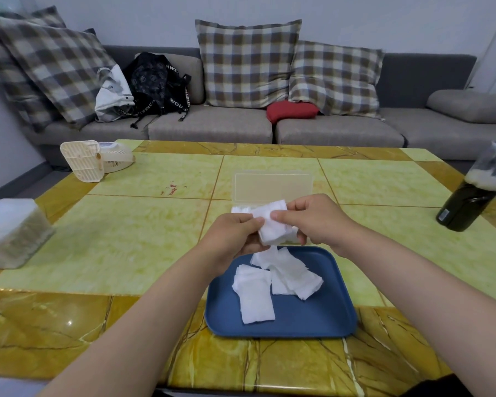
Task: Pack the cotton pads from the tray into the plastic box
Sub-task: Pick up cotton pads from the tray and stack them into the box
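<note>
Your left hand (pixel 235 239) and right hand (pixel 317 222) both pinch pad stack (pixel 274 227), fingers curled round it. Stack held above far edge of tray (pixel 298 322), just short of box (pixel 272 187). Box stands open; packed pads (pixel 240 209) show inside. Remaining loose pads (pixel 255 293) overlap on tray, on table (pixel 126 239).

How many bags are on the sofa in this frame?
2. A white bag sits on the left seat of the sofa, against a plaid cushion. A black backpack stands just to its right, touching it. More could be hidden behind the cushions.
</note>
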Demonstrator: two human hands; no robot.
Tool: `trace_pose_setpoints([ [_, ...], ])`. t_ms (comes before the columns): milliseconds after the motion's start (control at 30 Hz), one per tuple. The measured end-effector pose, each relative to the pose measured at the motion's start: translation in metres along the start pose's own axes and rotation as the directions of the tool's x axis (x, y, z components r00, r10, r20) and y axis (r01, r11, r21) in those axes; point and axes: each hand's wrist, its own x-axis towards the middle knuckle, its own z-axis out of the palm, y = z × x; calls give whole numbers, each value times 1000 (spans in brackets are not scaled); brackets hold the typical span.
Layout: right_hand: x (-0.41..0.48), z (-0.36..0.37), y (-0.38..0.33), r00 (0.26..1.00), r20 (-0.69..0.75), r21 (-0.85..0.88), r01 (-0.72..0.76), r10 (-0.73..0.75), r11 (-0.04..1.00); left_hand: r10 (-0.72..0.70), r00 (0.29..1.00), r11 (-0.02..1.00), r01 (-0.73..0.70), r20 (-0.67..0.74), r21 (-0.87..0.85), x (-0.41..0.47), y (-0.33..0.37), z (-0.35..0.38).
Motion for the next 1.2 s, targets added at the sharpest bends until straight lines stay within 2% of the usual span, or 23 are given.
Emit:
trace_pose_setpoints([
  [200,1,-11,5,990,14,158,-141,141,977,-63,997,989,55,-49,-137,1,2,1],
  [300,4,-15,6,973,-164,233,-125,165,964,-70,989,985,47,-133,-165,3,1,0],
  [367,4,-18,4,971,-224,232,-33,87,972,-74,983,989,51,-168,-140,3,1,-2],
  [467,-2,-14,-5,996,-72,204,62,-49,977,-60,986,996,48,-158,-76,3,0,-2],
  [533,-6,-7,-7,997,7,118,72,-73,990,-44,995,998,40,-87,-48,2,1,0],
  [667,-3,2,-3,995,-25,-1,94,-94,996,-13,999,999,14,38,-30,-3,3,3],
  [833,4,2,4,991,-80,-45,102,-105,994,-13,1000,999,13,22,-35,-4,5,2],
  [967,6,4,5,985,-111,-107,119,-131,987,-15,997,995,22,70,-99,-4,6,4],
  [1100,8,5,6,979,-152,-178,108,-136,978,-15,1000,1000,15,-11,-23,0,4,5],
  [1200,5,2,5,1000,19,-116,11,-9,993,0,1000,998,0,4,-68,3,6,7],
])
